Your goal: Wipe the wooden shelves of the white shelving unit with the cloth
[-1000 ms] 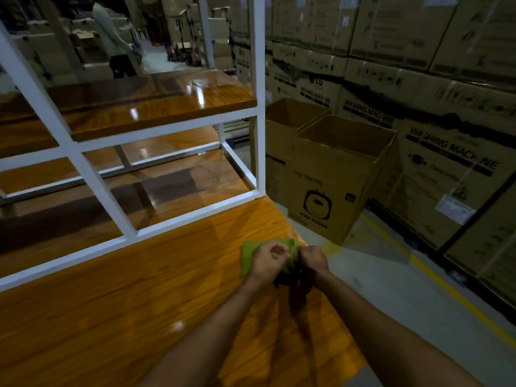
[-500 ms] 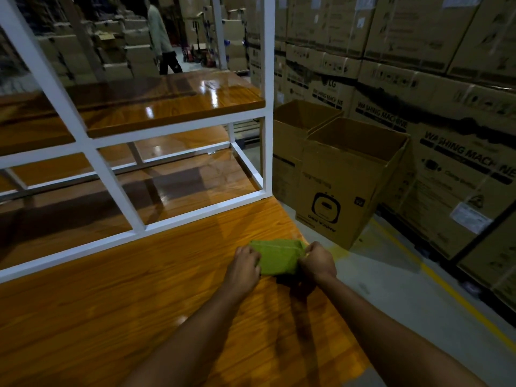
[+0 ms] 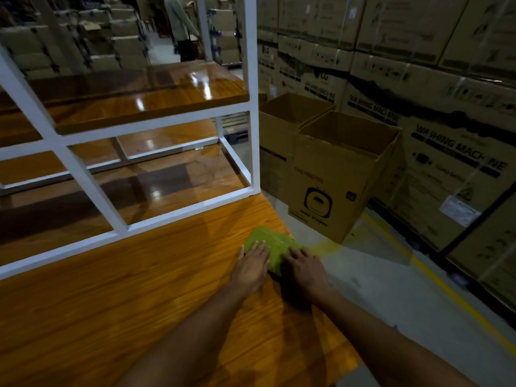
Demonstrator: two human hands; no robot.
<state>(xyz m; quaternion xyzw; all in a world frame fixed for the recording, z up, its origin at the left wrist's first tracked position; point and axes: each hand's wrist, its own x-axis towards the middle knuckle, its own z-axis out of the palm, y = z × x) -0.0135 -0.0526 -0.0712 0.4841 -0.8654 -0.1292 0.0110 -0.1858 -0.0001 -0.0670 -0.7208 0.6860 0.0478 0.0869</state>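
A folded green cloth point(image 3: 272, 241) lies flat near the right edge of the wooden tabletop point(image 3: 139, 289). My left hand point(image 3: 251, 265) rests flat on the cloth's left part, fingers straight. My right hand point(image 3: 304, 270) presses the cloth's right near corner with spread fingers. The white shelving unit point(image 3: 252, 107) stands on the tabletop just behind, with glossy wooden shelves: an upper one point(image 3: 156, 101) and a lower one point(image 3: 156, 185).
Two open cardboard boxes point(image 3: 340, 174) stand on the floor right of the table. Stacked washing-machine cartons point(image 3: 446, 107) line the right wall behind a yellow floor line point(image 3: 435, 277). A person point(image 3: 181, 26) stands far back among more cartons.
Both hands went from gripping and folding the cloth to lying flat on it. The cloth now rests spread on the tabletop.
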